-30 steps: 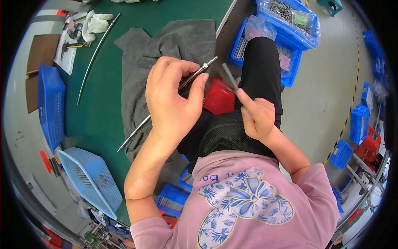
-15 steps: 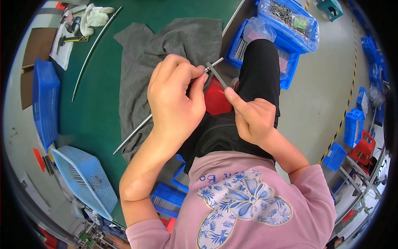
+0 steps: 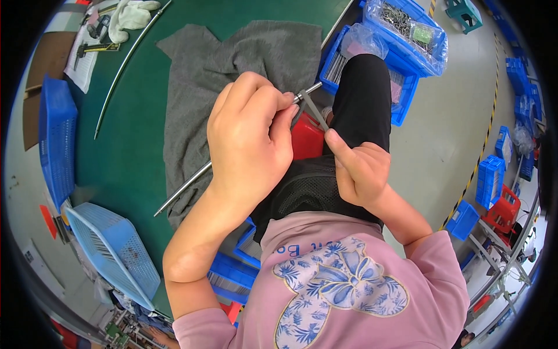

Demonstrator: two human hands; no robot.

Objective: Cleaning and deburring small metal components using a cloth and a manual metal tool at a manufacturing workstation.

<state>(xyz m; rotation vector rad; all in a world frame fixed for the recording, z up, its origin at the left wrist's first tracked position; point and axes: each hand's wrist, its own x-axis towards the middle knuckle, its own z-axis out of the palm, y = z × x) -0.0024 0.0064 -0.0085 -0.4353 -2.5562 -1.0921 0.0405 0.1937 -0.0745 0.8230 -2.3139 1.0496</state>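
Note:
A long, slim metal rod (image 3: 183,188) slants across the grey cloth (image 3: 195,87) on the green bench. My left hand (image 3: 250,139) pinches it close to its upper right end between thumb and fingers. That end has a stepped collar and a narrower tip, which points up and right past my fingertips. In my right hand (image 3: 361,168) is a flat grey strip that looks like a file (image 3: 315,110), the index finger laid along it. Its far end crosses the rod's tip just beyond my left thumb; whether it touches is hard to tell. The handle end is hidden in my palm.
Another metal rod (image 3: 119,74) lies left of the cloth, near a white glove (image 3: 132,17) and a caliper (image 3: 96,48). Blue baskets (image 3: 58,136) line the bench's left side. Blue bins (image 3: 411,96) of metal parts stand beyond my knee, with a red stool (image 3: 306,139) between my legs.
Both hands, the rod and the file-like strip have shifted slightly to the right. The strip still crosses the rod near its tip, and both grips look the same.

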